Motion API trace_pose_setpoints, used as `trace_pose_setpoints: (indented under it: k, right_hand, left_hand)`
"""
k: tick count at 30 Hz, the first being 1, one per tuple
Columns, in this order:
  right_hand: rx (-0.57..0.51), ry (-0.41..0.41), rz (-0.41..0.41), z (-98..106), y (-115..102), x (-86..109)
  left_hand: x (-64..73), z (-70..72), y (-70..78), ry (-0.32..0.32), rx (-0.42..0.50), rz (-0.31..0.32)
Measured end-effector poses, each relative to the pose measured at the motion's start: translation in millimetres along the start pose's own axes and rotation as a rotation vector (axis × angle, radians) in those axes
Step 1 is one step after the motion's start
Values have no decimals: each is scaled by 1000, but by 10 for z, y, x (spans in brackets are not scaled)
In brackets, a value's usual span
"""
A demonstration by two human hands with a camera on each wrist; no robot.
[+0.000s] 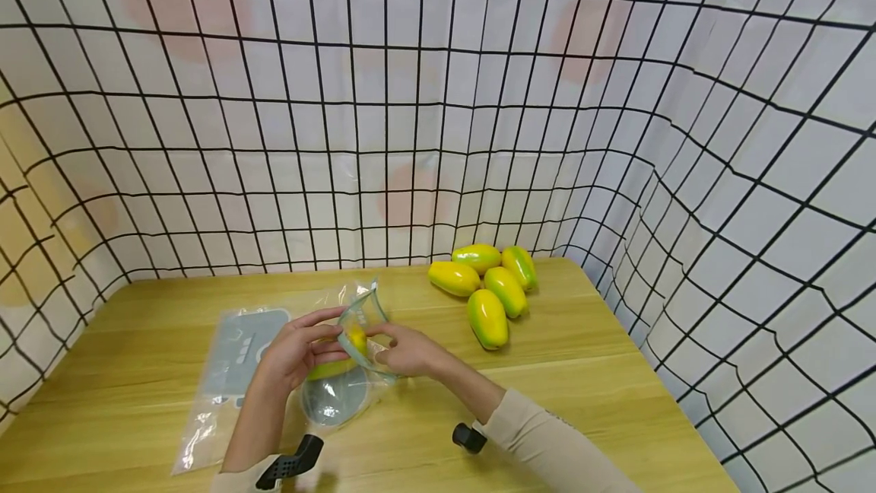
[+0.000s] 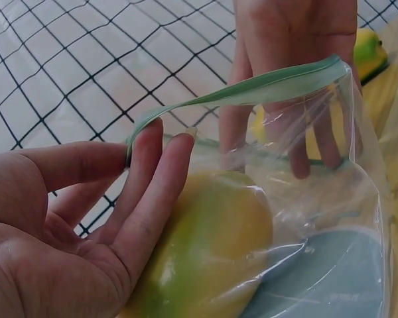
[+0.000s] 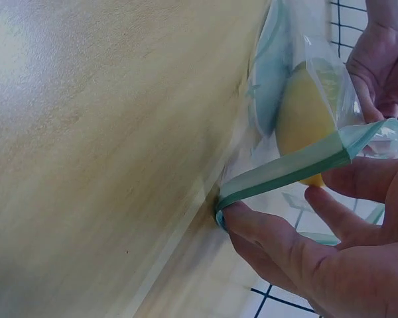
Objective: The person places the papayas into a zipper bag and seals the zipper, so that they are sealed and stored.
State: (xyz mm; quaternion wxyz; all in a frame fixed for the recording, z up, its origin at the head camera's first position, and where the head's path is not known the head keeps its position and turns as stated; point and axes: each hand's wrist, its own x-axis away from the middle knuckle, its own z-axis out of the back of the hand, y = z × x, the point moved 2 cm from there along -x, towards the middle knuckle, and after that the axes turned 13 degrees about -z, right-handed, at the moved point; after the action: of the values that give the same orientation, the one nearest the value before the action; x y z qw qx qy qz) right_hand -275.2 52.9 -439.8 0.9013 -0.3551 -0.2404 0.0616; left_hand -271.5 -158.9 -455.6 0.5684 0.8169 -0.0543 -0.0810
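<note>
A clear zip bag (image 1: 333, 402) with a pale blue-green rim stands with its mouth spread between both hands. Inside lies a yellow-green papaya (image 2: 205, 245), its narrow end towards the mouth. My left hand (image 1: 297, 352) pinches the rim on the left, with fingertips along the papaya's side. At the mouth's right side is my right hand (image 1: 407, 351), its fingers spread; thumb and a finger touch or nearly touch the papaya's end, while other fingers press the rim (image 3: 285, 169). The bag's film partly veils the right fingers in the left wrist view.
Several loose papayas (image 1: 488, 318) lie grouped at the back right of the wooden table (image 1: 568, 394). Flat on the left lies another clear bag (image 1: 236, 356) with a grey-blue print. A black wire grid (image 1: 383, 128) encloses the table's back and sides.
</note>
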Motion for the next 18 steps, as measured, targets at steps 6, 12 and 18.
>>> trace_pose_setpoints:
  k: [6,12,18]
  right_hand:
    - [-10,-53,5,1,-4,0]
    - [-46,-107,-2,20,-2,-5]
    - [-86,-22,0,60,68,-24]
  left_hand:
    - [-11,-22,4,-23,14,-12]
    - [-24,-29,11,-51,12,-28]
    - [-16,-35,-4,-80,38,-29]
